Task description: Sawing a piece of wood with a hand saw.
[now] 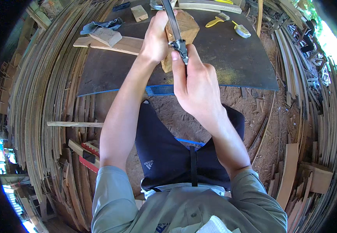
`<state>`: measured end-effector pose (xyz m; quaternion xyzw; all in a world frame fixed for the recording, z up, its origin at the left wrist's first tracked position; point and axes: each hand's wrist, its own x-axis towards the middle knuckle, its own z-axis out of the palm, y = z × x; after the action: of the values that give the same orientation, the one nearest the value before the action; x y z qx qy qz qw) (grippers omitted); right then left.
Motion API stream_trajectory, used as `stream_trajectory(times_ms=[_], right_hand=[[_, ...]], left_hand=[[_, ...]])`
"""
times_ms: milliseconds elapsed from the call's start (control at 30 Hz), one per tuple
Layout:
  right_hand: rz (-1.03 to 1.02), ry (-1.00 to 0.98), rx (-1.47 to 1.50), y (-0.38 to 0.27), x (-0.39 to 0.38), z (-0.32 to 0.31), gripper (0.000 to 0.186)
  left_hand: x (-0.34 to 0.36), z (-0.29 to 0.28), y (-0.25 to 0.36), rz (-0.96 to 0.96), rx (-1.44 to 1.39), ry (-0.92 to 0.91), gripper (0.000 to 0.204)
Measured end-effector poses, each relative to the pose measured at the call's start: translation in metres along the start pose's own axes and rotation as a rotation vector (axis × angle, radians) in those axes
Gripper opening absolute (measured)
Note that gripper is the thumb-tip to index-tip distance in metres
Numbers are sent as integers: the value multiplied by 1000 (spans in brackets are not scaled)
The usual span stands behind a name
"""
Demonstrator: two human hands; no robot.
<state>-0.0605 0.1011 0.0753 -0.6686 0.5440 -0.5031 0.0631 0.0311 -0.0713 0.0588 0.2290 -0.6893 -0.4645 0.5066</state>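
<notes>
My left hand (156, 39) is closed around the left side of a rough wooden block (186, 25), which is over the far part of a dark table. A long grey metal bar tool (173, 25) with a black fitting (179, 46) at its near end runs across the block. My right hand (199, 79) is closed on that near end, its thumb and forefinger beside the fitting. The fingertips of my left hand are partly hidden behind the block and bar, and the tool's far end runs out of the picture.
On the dark tabletop (238, 58) lie a yellow-handled brush (215, 21), a second brush (241, 30), a wooden plank (127, 44), a pale wood block (107, 37) and a small block (139, 13). Stacked wood strips (40, 97) line the left; a level-like red tool (88, 157) lies there.
</notes>
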Motion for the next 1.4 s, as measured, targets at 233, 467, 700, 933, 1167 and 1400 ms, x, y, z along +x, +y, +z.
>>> stream_trajectory(times_ms=[233, 467, 700, 933, 1167, 1400], right_hand=[[6, 25, -28, 1, -2, 4, 23], [115, -46, 26, 31, -58, 21, 21], [46, -3, 163, 4, -17, 0, 20], [54, 12, 133, -2, 20, 1, 20], [97, -21, 101, -3, 13, 3, 21], [87, 15, 61, 2, 5, 9, 20]], left_hand=[[8, -1, 3, -110, -73, 125, 71], [23, -6, -9, -136, -308, 200, 79], [3, 0, 17, -201, -306, 156, 76], [0, 6, 21, -90, -126, 97, 83], [-1, 2, 7, -123, -166, 100, 84], [1, -7, -4, -117, -120, -2, 42]])
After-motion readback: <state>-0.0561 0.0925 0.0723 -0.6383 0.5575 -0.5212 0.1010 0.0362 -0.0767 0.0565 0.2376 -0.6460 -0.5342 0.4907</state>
